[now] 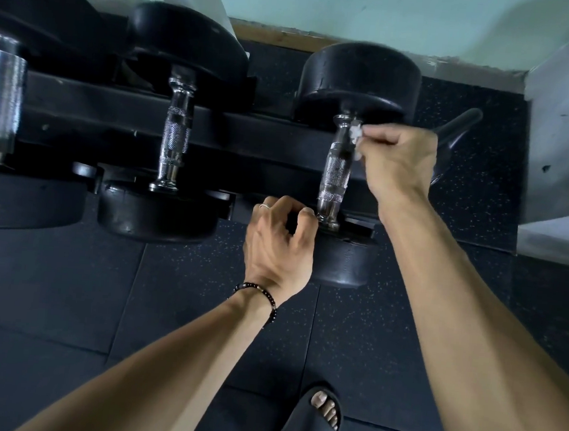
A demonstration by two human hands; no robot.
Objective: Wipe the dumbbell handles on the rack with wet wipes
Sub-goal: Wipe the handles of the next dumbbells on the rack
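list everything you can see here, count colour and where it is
dumbbells: three, black heads with chrome handles, side by side on the rack
rack: one, black, across the upper half
wet wipe: one, white, against the top of the right dumbbell's handle
floor mats: dark speckled tiles, below the rack
slipper: one, dark, bottom centre
bracelet: one, dark beads, left wrist
left hand: grips the right dumbbell's near head
right hand: pinches the wipe
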